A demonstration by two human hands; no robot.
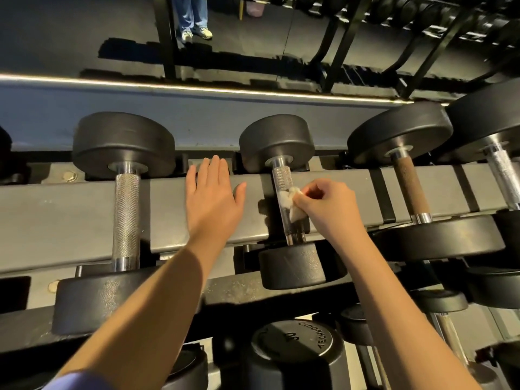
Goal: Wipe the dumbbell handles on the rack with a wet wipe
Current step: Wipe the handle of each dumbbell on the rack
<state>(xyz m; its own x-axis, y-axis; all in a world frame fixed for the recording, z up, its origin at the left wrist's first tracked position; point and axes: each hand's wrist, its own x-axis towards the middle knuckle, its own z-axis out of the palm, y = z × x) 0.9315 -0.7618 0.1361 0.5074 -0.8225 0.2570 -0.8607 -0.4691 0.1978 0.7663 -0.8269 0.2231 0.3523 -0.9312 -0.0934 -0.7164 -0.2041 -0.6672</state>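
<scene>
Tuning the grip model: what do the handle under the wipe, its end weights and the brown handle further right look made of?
Handle under the wipe: bright metal, likely chromed steel; cross-hatched knurling, mirror-like collars. End weights: matte black, finely pebbled, probably rubber or urethane coating. Brown handle: knurled too, dull brown; rust or a coating, cannot tell.

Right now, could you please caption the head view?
Right hand pinches wet wipe against dumbbell handle; left hand flat over rack.

The scene is dim; a light strip (140, 85) glares toward 11 o'clock, the chrome handle (126, 218) at 9 o'clock shines, edges curve.
</scene>
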